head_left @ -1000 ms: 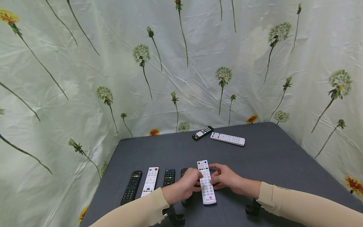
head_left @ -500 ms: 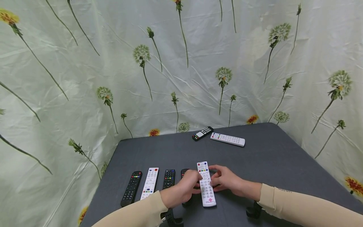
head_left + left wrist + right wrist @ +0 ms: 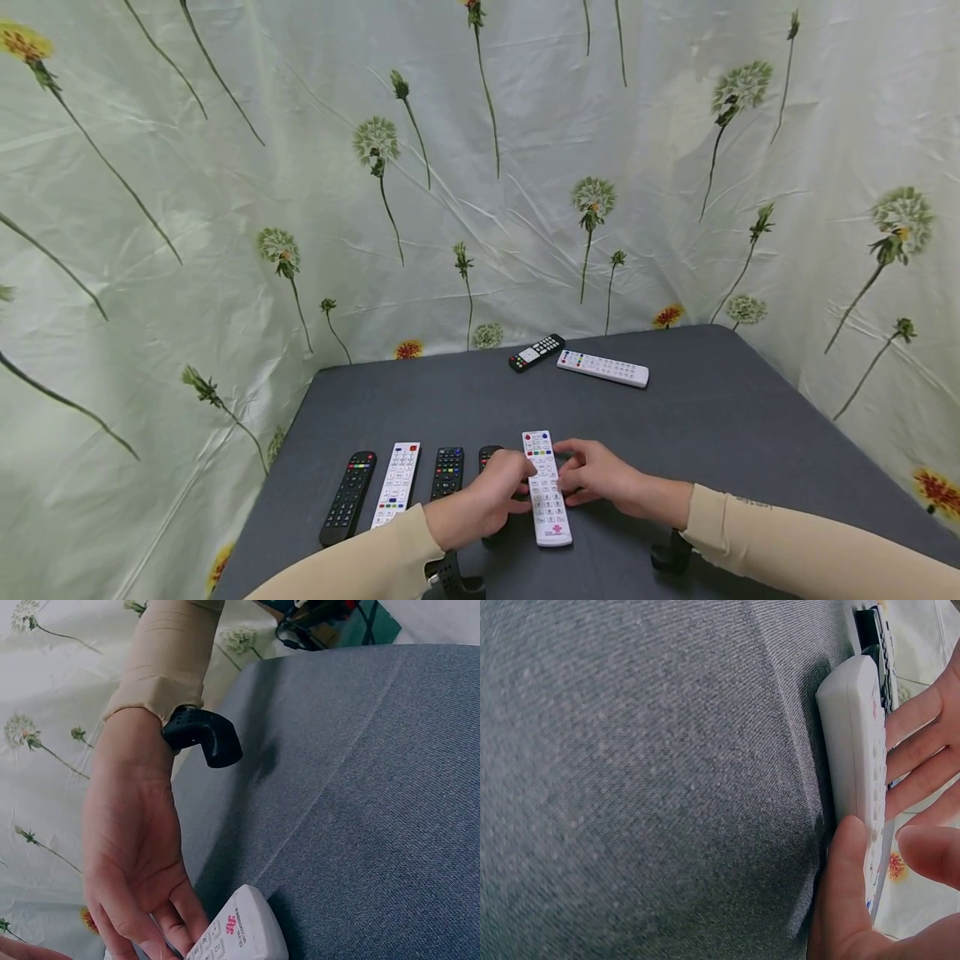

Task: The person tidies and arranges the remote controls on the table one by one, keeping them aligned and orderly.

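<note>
White remote: Lies lengthwise near the front of the grey table [image 3: 420,396], just right of a row of remotes; the white remote [image 3: 552,510] shows its buttons upward, a pink mark at the near end.
Left hand: At the remote's left side; the left hand [image 3: 491,487] has its fingers spread, tips at the edge, one overlapping the buttons.
Right hand: At the other side; the right hand [image 3: 600,477] keeps a wide gap between thumb and forefinger, the thumb against the remote's right edge.
Row: From the left, a long black remote [image 3: 348,498], a red-buttoned white remote [image 3: 397,482], a slim black remote [image 3: 447,471] and a mostly hidden black remote [image 3: 489,452], behind the left hand.
Far edge: A small black remote [image 3: 537,352] lies slanted beside a sideways white remote [image 3: 603,368].
Wrists: Beige sleeves [image 3: 795,533], each with a black device [image 3: 206,736] at the cuff.
Backdrop: A pale curtain [image 3: 315,192] printed with dandelions.
</note>
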{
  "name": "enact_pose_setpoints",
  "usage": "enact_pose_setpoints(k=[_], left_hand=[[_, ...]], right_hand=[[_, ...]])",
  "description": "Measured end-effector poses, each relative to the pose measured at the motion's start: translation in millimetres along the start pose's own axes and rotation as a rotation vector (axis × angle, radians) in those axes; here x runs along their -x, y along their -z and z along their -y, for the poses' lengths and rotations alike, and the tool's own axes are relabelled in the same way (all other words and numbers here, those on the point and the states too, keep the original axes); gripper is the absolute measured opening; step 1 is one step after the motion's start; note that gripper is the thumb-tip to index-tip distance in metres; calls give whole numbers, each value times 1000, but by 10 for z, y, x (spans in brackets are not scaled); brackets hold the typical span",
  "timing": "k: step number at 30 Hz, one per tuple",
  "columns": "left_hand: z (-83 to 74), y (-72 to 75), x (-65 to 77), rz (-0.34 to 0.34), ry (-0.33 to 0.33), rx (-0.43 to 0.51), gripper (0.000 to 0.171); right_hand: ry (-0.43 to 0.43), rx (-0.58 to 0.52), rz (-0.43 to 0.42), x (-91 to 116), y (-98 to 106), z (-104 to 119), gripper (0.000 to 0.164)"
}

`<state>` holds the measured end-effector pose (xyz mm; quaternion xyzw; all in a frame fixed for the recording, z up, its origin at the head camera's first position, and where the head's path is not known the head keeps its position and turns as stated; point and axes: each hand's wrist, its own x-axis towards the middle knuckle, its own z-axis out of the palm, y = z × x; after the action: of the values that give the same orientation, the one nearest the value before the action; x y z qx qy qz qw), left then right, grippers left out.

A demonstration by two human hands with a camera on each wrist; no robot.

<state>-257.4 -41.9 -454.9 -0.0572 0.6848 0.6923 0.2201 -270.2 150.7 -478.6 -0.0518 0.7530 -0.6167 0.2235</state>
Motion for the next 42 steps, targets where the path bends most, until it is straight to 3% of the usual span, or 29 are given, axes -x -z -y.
enact_pose_setpoints(k=[9, 14, 21, 32, 42], left_hand=[[-10, 3, -10, -1, -6, 1, 38], [-104, 6, -28, -11, -33, -10, 32], [-313, 32, -143, -20, -92, -28, 59], [-549, 198, -571, -93, -149, 56, 53], [-783, 312, -1045, -198, -199, 174, 54]], right_hand=[[-3, -2, 11, -16, 21, 2, 66], [6, 23, -7, -57, 99, 76, 63], [-3, 25, -74, -172, 264, 297, 56], [67, 37, -95, -596, 596, 546, 50], [104, 133, -205, -1046, 812, 800, 44]])
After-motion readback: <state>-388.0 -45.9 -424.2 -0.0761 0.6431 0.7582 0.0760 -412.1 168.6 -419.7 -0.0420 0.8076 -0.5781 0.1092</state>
